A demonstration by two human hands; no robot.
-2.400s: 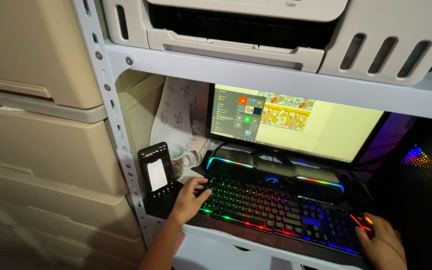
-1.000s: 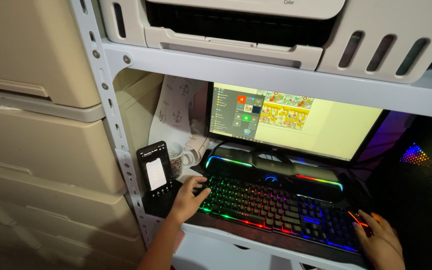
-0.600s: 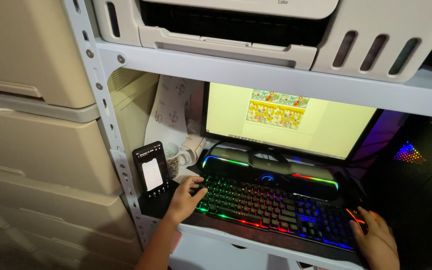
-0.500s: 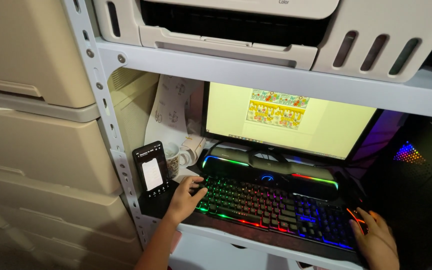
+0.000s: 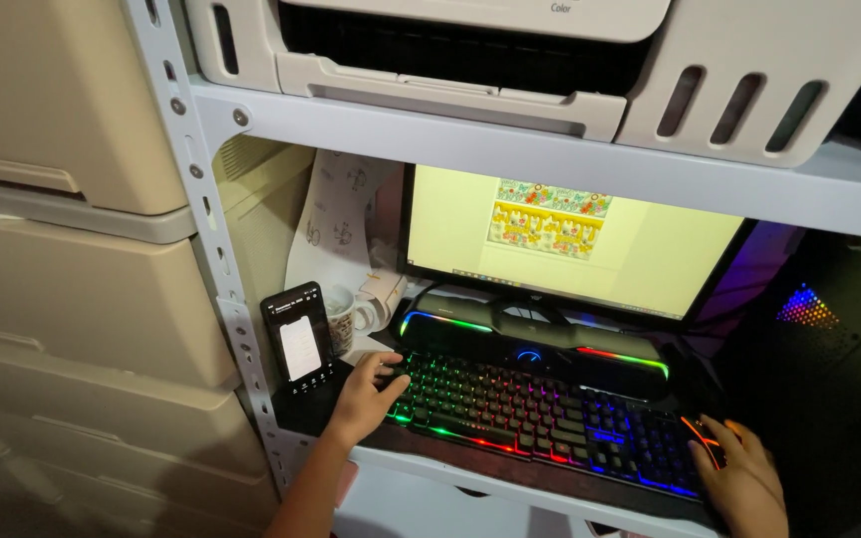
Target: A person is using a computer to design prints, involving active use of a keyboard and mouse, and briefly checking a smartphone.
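Keyboard (image 5: 540, 418) | metal shelf (image 5: 550, 164) | monitor (image 5: 570, 239) lit | dim room

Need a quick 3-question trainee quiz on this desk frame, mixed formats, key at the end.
1. True or false: the left hand rests on the left end of the backlit keyboard.
2. What does the right hand cover? A) a mug B) a lit mouse C) a phone
3. Fill in: the phone stands upright against the shelf post, just left of the white ____.

Key
1. True.
2. B; the mouse sits at the keyboard's right end, glowing orange under the fingers.
3. Mug; it stands beside the monitor, below the shelf that carries the printer.
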